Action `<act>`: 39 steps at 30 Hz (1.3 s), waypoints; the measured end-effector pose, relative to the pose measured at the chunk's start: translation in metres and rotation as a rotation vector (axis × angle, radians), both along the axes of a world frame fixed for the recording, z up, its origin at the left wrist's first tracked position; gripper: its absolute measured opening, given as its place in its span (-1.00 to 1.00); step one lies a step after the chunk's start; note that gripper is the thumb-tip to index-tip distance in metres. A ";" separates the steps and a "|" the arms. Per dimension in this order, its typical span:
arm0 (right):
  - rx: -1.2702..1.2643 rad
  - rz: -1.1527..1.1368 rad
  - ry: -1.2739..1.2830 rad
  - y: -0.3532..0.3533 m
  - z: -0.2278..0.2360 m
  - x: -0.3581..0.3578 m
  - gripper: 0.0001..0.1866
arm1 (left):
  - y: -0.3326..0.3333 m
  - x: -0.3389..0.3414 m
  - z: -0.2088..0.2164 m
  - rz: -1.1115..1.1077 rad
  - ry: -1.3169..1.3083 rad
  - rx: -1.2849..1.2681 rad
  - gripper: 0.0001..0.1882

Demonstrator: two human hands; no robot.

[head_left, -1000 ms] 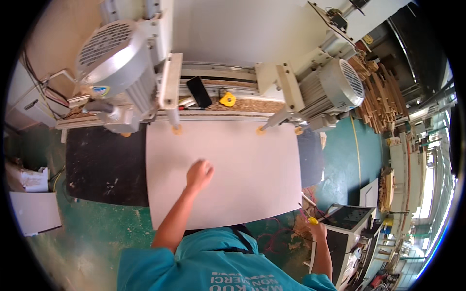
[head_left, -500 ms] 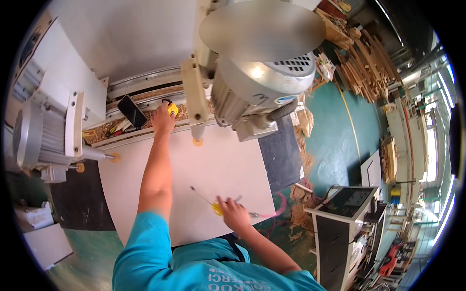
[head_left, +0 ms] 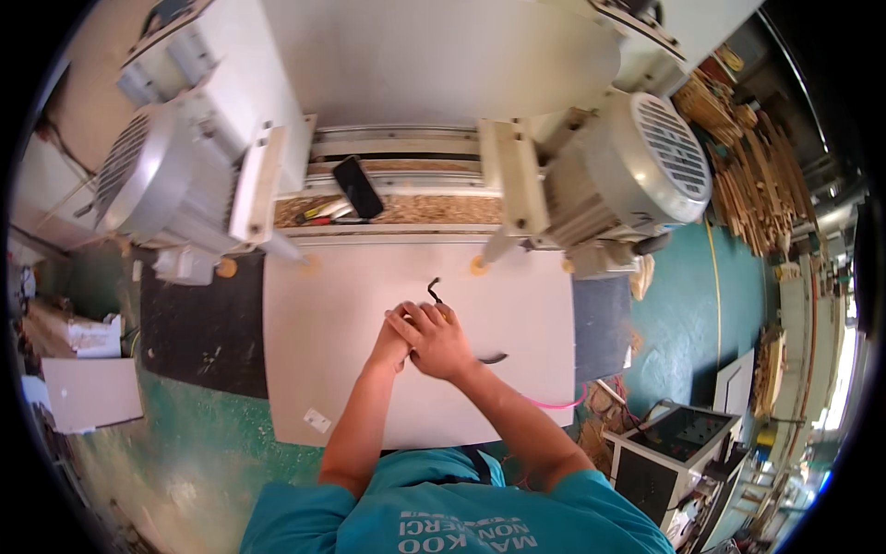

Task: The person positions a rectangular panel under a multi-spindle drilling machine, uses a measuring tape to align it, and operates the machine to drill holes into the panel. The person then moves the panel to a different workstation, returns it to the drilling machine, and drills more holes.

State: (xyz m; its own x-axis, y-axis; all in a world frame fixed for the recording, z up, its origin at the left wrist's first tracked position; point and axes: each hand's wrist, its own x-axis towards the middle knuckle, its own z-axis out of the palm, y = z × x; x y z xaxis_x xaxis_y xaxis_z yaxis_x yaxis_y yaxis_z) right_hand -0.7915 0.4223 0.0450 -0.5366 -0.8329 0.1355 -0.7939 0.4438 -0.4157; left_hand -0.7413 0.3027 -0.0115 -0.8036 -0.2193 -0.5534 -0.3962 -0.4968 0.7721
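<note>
My left hand [head_left: 391, 340] and my right hand [head_left: 438, 343] are closed together above a large white panel [head_left: 323, 369]. Most of what they grip is hidden. A patch of yellow and a bent black strap [head_left: 436, 289] stick out past the right fingers; these look like parts of a yellow tape measure. My right fingers lie over the left ones. Beside my right wrist, a dark curved piece [head_left: 496, 358] shows on the panel. A pink hose [head_left: 554, 403] passes under my right forearm.
Two big grey motors [head_left: 616, 171] [head_left: 171, 185] flank the panel's far edge. Between them a dusty ledge [head_left: 434, 210] carries a black phone [head_left: 357, 186] and several small tools. A control cabinet [head_left: 678, 443] stands at right; wood strips [head_left: 761, 185] are piled beyond.
The yellow tape measure has left the ledge. My left hand has come back to meet my right, which no longer shows the yellow tool with a thin rod. My view has shifted.
</note>
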 end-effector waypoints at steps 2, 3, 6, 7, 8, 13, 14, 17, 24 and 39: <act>0.042 -0.035 -0.155 -0.027 -0.015 0.009 -0.27 | -0.026 0.036 0.003 0.005 -0.109 0.055 -0.80; 0.106 -0.029 -0.221 -0.040 -0.018 0.012 -0.33 | -0.039 0.051 0.007 0.003 -0.126 0.089 -0.81; 0.303 0.033 -0.380 -0.069 -0.034 0.025 -0.52 | -0.092 0.101 -0.014 -0.135 -0.052 -0.020 -0.85; 0.358 0.093 -0.403 -0.076 -0.037 0.023 -0.58 | -0.116 0.113 -0.023 -0.042 -0.034 -0.119 -0.88; 0.413 0.151 -0.425 -0.083 -0.042 0.021 -0.63 | -0.145 0.126 -0.031 0.050 -0.019 -0.218 -0.91; 0.447 -0.147 -0.227 -0.096 -0.075 -0.033 -0.75 | -0.333 0.177 -0.036 0.836 -0.239 -0.539 -0.67; 0.531 -0.169 -0.222 -0.110 -0.068 -0.041 -0.76 | -0.360 0.188 -0.041 0.968 -0.154 -0.707 -0.57; 0.596 -0.313 -0.058 -0.119 -0.073 -0.062 -0.75 | -0.386 0.143 0.049 0.914 0.106 -0.548 -0.48; 0.535 -0.443 0.217 -0.113 -0.078 -0.087 -0.76 | -0.378 0.052 0.114 0.962 0.566 -0.068 -0.45; 0.214 -0.284 0.348 -0.098 -0.096 -0.125 -0.85 | -0.318 0.002 0.083 1.007 0.592 -0.659 -0.52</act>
